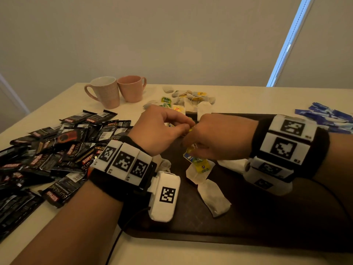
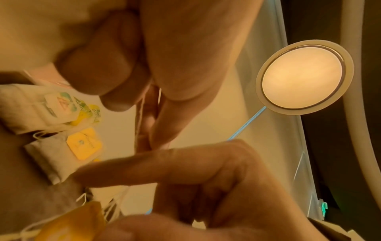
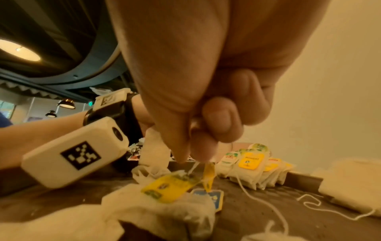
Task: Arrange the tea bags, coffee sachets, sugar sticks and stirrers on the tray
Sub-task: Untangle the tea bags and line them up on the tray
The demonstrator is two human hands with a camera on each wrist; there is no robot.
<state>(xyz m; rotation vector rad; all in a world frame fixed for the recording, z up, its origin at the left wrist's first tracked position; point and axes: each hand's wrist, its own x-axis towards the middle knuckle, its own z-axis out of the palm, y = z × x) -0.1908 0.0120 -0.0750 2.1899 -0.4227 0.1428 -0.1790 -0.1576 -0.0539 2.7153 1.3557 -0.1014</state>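
Both hands meet above dark tray (image 1: 248,222) on table (image 1: 238,100). Right hand (image 1: 219,136) pinches string and yellow tag (image 3: 208,176) of tea bag (image 1: 196,174); left hand (image 1: 160,129) pinches at same spot. "Alokozay" on tags. "KOPIKO SUPREMO" coffee sachets (image 1: 47,155) heaped left; loose tea bags (image 1: 191,98) beyond tray.

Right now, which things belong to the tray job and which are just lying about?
Job:
- tray
- tea bags, some on the tray, more in a pile behind it
- coffee sachets, heaped left of the tray
- blue sticks, far right, probably sugar
- left hand and right hand, pinching tea bag tags and strings

Lying about:
- two mugs

No stirrers visible.
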